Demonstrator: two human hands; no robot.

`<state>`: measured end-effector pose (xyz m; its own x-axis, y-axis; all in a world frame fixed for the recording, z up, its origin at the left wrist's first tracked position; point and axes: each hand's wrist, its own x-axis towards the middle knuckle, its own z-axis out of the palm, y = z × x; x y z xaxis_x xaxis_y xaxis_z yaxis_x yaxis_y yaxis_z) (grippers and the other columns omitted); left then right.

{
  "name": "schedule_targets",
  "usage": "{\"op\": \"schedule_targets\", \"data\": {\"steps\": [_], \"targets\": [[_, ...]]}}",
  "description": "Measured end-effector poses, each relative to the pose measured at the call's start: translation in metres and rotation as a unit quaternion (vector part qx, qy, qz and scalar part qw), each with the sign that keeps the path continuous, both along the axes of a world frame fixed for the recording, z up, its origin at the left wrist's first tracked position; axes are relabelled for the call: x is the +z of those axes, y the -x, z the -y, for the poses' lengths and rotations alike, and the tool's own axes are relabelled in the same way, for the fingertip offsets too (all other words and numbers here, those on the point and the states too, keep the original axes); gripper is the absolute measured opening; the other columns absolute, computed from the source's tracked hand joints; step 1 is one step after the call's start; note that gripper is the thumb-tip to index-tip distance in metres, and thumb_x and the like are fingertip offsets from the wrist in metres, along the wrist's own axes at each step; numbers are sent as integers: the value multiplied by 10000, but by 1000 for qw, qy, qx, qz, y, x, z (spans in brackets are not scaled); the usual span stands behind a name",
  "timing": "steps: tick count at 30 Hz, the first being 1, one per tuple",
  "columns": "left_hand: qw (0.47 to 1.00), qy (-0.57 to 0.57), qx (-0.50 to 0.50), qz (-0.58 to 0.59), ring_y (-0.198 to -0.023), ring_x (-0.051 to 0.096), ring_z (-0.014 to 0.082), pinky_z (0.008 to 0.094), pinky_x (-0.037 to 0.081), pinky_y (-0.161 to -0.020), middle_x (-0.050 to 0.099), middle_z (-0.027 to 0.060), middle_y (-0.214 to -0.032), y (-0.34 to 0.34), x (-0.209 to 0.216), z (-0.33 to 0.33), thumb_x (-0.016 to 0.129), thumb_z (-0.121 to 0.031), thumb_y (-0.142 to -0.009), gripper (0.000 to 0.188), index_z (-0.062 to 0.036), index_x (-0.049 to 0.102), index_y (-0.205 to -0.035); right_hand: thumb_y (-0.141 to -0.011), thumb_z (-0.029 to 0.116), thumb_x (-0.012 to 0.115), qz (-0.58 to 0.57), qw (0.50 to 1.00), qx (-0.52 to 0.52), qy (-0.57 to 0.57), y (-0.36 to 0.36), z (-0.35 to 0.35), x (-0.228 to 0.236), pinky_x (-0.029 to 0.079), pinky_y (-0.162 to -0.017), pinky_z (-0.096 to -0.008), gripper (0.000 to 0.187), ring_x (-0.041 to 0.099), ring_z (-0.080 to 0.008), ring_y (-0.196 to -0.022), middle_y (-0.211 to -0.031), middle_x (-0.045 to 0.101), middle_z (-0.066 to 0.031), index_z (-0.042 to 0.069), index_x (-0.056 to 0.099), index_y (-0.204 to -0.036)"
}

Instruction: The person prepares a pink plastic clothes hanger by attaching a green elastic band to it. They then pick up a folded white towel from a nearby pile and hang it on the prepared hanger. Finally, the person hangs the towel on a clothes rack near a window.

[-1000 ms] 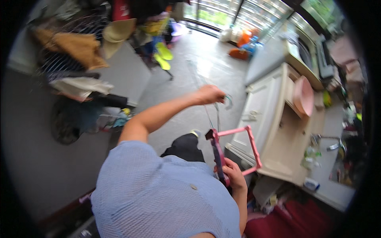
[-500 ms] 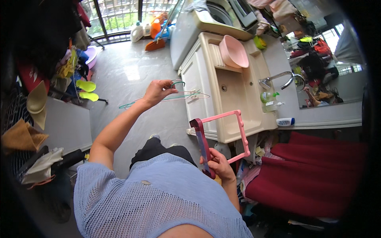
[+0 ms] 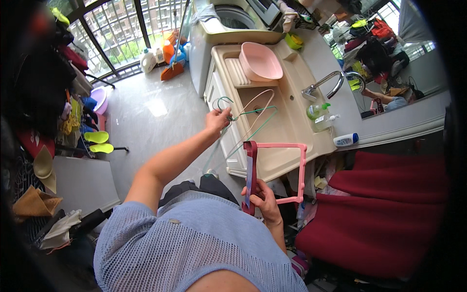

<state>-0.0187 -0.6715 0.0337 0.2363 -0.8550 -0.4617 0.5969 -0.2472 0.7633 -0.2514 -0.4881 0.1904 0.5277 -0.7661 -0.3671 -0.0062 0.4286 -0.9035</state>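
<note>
My left hand (image 3: pixel 217 120) is stretched out ahead, shut on a bunch of thin wire clothes hangers (image 3: pixel 248 119), green and pale ones, held over the front of a beige sink cabinet (image 3: pixel 287 160). My right hand (image 3: pixel 262 199) stays close to my body and grips a pink rectangular frame with a dark red side bar (image 3: pixel 277 170), held upright beside the cabinet's corner. My blue knit top fills the lower middle of the view.
A pink basin (image 3: pixel 260 61) lies on the sink's drainboard, a chrome tap (image 3: pixel 326 82) and soap bottles (image 3: pixel 318 114) stand by it. A washing machine (image 3: pixel 233 19) is behind. Red cushions (image 3: pixel 384 214) lie to the right; clothes, hats and slippers (image 3: pixel 95 141) crowd the left.
The view swung so the sink now lies straight ahead. My left hand carried the hangers over the sink's front; the pink frame stayed in my right hand.
</note>
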Motion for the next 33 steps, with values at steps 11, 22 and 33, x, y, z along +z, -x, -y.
{"op": "schedule_targets", "data": {"steps": [11, 22, 33], "targets": [[987, -144, -70, -17, -463, 525, 173, 297, 440, -418, 576, 83, -673, 90, -101, 43, 607, -219, -858, 213, -17, 584, -795, -811, 168, 611, 20, 999, 19, -22, 31, 52, -32, 495, -657, -230, 512, 559, -96, -814, -1007, 593, -56, 13, 410, -1255], [976, 70, -204, 34, -565, 442, 74, 243, 341, -521, 521, -36, -637, 112, -72, 30, 561, -371, -899, 327, -115, 560, -696, -835, 170, 625, 34, 998, 50, -17, 42, 76, -46, 524, -672, -266, 512, 597, -132, -844, -1019, 608, -83, 8, 397, -1264], [993, 24, -109, 44, -952, 596, 154, 312, 462, -871, 642, 40, -978, 3, 70, -25, 488, -325, -954, 294, -44, 574, -952, -823, 151, 651, 89, 989, 110, 43, 30, 103, -42, 505, -679, -262, 552, 584, -125, -807, -1013, 602, -88, 4, 376, -1278]]}}
